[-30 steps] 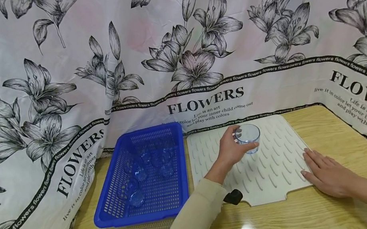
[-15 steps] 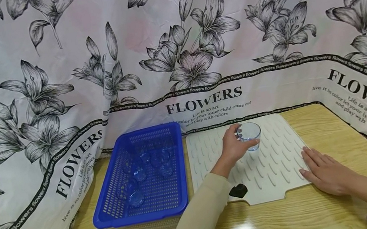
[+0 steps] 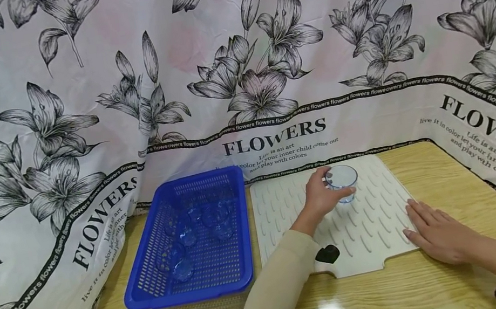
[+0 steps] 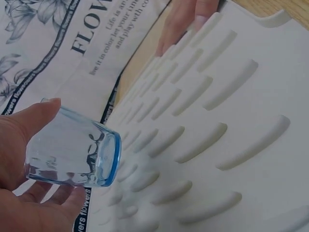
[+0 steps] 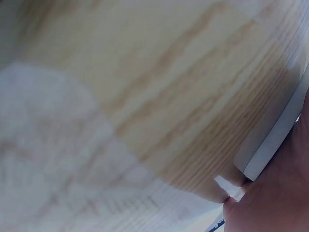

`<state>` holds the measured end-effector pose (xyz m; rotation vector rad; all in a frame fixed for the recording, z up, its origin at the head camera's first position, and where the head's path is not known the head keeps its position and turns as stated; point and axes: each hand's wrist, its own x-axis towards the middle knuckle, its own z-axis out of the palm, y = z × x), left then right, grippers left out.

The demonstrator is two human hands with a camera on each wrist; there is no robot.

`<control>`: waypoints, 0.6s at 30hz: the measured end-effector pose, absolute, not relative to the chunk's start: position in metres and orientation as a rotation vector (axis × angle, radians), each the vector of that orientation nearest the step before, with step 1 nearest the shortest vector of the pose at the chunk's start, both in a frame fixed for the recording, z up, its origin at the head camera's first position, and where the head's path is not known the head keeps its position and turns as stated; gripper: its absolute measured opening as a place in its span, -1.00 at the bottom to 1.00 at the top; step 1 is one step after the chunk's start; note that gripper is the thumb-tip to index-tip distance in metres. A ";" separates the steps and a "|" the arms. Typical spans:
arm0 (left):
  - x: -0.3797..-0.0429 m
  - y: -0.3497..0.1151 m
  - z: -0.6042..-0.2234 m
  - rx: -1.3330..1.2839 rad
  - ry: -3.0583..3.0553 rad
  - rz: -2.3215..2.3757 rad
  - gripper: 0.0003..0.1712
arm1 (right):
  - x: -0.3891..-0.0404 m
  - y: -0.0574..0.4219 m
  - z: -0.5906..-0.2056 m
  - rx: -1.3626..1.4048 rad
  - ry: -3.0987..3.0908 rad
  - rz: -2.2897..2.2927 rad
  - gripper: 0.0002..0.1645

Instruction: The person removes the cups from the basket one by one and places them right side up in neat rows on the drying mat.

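Observation:
My left hand grips a clear, bluish drinking glass around its side, over the back part of a white ridged mat. In the left wrist view the glass sits between the thumb and the curled fingers, its thick blue-tinged base pointing toward the mat; a gap seems to show between base and ridges. My right hand lies flat with straight fingers at the mat's right edge, partly on the wooden table. In the right wrist view that hand touches the mat's edge.
A blue plastic basket with several clear glasses in it stands left of the mat. The wooden table extends in front and to the right. A flower-printed cloth hangs behind and along both sides.
My left hand has shifted slightly to the right over the mat, carrying the glass with it. The right hand stays at the mat's edge. The view has turned a little.

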<state>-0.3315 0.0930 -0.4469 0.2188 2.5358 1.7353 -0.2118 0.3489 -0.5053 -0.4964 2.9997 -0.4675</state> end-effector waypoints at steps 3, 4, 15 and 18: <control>-0.334 0.096 -0.449 0.205 2.529 1.749 -0.10 | -0.213 0.348 -0.505 -0.502 3.005 -0.465 -0.12; -0.334 0.097 -0.450 0.198 2.523 1.758 -0.10 | -0.213 0.347 -0.505 -0.502 3.004 -0.466 -0.12; -0.336 0.116 -0.453 0.176 2.568 1.704 -0.13 | -0.213 0.342 -0.504 -0.498 3.009 -0.453 -0.12; -0.336 0.122 -0.454 0.183 2.584 1.677 -0.11 | -0.212 0.344 -0.505 -0.477 3.004 -0.458 -0.11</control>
